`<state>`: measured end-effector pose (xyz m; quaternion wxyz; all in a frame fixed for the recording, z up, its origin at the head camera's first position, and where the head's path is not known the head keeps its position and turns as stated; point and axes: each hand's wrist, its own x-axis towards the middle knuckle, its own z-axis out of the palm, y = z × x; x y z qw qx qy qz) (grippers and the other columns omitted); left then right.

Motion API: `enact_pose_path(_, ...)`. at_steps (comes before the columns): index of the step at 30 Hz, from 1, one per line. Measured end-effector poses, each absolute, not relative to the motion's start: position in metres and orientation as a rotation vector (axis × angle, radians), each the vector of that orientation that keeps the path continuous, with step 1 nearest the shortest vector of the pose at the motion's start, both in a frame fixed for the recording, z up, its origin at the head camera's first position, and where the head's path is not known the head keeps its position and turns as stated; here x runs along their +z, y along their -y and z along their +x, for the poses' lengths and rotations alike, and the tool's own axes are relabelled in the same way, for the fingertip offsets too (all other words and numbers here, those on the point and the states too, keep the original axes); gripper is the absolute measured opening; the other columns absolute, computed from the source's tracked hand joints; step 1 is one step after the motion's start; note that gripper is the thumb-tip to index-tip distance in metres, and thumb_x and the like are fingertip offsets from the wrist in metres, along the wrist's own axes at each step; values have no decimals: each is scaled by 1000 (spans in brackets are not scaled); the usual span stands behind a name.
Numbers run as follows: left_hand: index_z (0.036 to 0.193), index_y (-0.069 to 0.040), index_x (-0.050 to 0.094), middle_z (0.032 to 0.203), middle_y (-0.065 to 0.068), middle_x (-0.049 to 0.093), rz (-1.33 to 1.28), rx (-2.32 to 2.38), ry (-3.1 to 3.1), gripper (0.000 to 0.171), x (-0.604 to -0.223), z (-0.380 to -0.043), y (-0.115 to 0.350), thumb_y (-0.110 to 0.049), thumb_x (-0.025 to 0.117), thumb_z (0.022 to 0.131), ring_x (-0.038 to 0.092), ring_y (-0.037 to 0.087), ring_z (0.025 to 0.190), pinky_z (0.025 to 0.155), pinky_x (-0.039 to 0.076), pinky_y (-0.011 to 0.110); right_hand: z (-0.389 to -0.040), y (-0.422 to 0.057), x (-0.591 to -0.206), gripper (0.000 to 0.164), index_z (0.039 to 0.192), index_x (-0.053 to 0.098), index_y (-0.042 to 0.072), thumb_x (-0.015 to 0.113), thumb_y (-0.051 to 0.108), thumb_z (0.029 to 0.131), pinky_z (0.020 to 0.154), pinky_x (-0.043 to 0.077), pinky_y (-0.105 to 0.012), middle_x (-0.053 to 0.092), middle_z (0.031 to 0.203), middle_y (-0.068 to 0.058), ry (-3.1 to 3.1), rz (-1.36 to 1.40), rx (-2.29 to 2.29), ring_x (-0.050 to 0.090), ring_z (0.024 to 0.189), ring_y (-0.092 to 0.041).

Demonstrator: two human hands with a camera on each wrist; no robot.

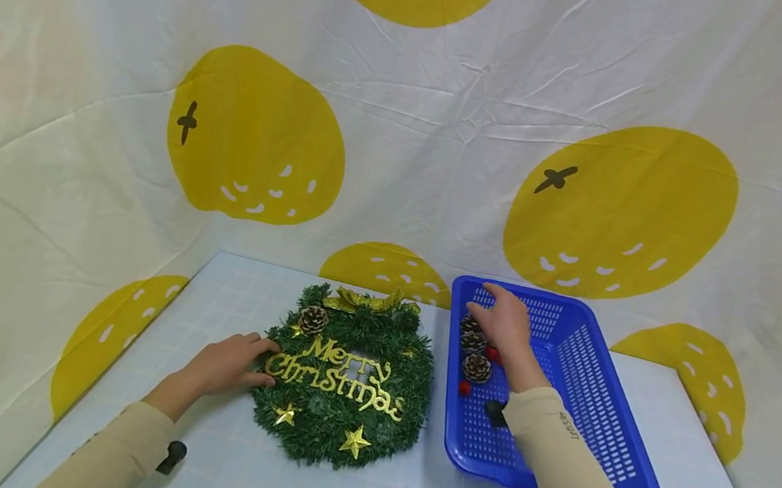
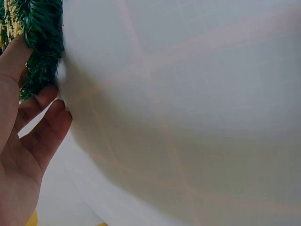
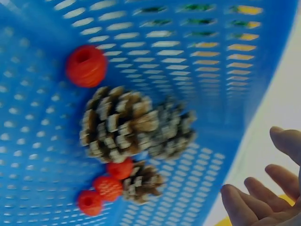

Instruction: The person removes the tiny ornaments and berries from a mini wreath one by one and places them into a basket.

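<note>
A green Christmas wreath [image 1: 332, 438] lies on the table, with gold "Merry Christmas" lettering [image 1: 338, 374], gold stars, a gold bow and a pine cone [image 1: 313, 319] on it. My left hand [image 1: 225, 363] holds the wreath's left edge; in the left wrist view, the hand [image 2: 28, 127] has its fingertips against the green strands [image 2: 44, 42]. Over the left part of a blue basket [image 1: 593, 333], my right hand [image 1: 506, 322] is empty, its fingers apart. Pine cones [image 3: 117, 125] and several red balls [image 3: 86, 66] lie inside the basket.
The basket's slotted walls stand to the right of the wreath on a pale checked table [image 1: 204, 478]. A white curtain printed with yellow fruit [image 1: 444, 193] hangs behind and at both sides.
</note>
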<state>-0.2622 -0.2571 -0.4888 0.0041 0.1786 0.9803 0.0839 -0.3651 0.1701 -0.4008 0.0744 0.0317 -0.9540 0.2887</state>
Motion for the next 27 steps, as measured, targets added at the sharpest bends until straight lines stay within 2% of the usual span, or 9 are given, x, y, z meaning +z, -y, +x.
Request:
enact_pose_path(8,120,-22,56,101,-2,58,564,267,-3074,54,-489,-262,257,-55,64,77,58,19,88,66,50,38,-354,-150,-375,55,135,47,9,62,31,87,93,42,-51,48,136,-15,2757,238,938,48,118,-37)
enact_pose_path(18,119,-23,55,101,-2,57,565,261,-3075,54,-489,-262,258,-56,63,77,57,19,88,66,50,38,-342,-122,-355,52,135,47,10,62,28,88,95,41,-50,48,136,-14,2731,342,893,46,122,-34)
enact_pose_path(27,119,-22,56,101,-2,57,570,268,-3070,54,-488,-262,257,-55,64,78,57,19,88,67,49,38,-337,-99,-351,54,135,47,10,63,32,88,98,40,-48,48,136,-12,2703,428,950,44,125,-31)
